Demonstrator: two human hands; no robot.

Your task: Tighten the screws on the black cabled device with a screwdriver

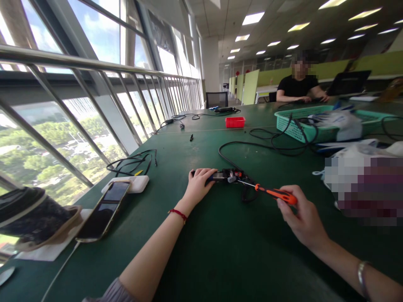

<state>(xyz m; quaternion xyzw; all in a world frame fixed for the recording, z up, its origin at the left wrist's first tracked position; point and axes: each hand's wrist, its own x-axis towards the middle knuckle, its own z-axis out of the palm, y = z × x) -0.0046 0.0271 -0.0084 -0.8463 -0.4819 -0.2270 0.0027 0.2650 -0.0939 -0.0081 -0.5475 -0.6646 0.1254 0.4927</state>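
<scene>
My left hand (200, 183) is closed over the left end of a small black device (227, 175) lying on the green table (220, 251), pinning it down. A black cable (248, 147) runs from the device toward the far right. My right hand (299, 214) grips an orange-handled screwdriver (275, 194), and its thin metal tip reaches the device near a small red and silver part. A red string bracelet circles my left wrist.
A phone (105, 209) leans on a white box (135, 183) at the left beside loose black cables (134, 161). A red tray (234, 122) and a teal basket (315, 126) sit farther back. Another person (299, 86) sits at the far end. A metal railing (94, 96) lines the windows.
</scene>
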